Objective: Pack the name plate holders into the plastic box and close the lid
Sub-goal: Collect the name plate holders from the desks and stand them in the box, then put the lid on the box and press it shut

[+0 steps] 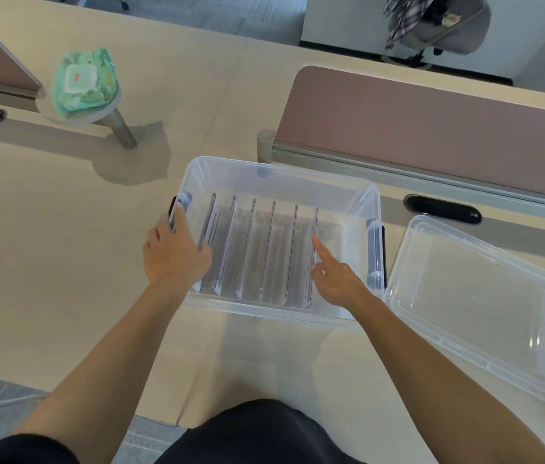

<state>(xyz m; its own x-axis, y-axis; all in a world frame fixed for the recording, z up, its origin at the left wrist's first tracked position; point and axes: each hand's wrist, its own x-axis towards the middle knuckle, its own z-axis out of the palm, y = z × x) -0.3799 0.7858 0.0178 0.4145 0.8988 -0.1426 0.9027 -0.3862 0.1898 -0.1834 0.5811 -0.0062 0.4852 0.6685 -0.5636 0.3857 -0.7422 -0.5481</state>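
Obs., near to far:

- Left grip [177, 249]: fingers laid flat over the left rim of the clear rectangular plastic box [264, 311], thumb at the leftmost holder. It steadies the box and encloses nothing.
- Right grip [334, 279]: index finger straight, its tip on the top edge of the rightmost holder. The other fingers are curled and hold nothing.
- Six clear acrylic name plate holders [273, 249] stand on edge in a spaced row inside the box, below the rim.
- Clear plastic lid [475, 303] lies on the pale wood-tone surface [63, 262], just right of the box. The box is not yet closed.
- Further off, a green wipes pack [82, 82] sits on a round stand.

Risks (judgement): the holders are unsupported, with gaps between them. Too firm a push from the finger could tip one and topple the row. Jolting the box while seating the lid could do the same. A side latch [376, 252] caught under the lid would stop it closing.

Writing: printed lines on the inserts of the left holders are too small to read. A red mark on the wipes flap is illegible.
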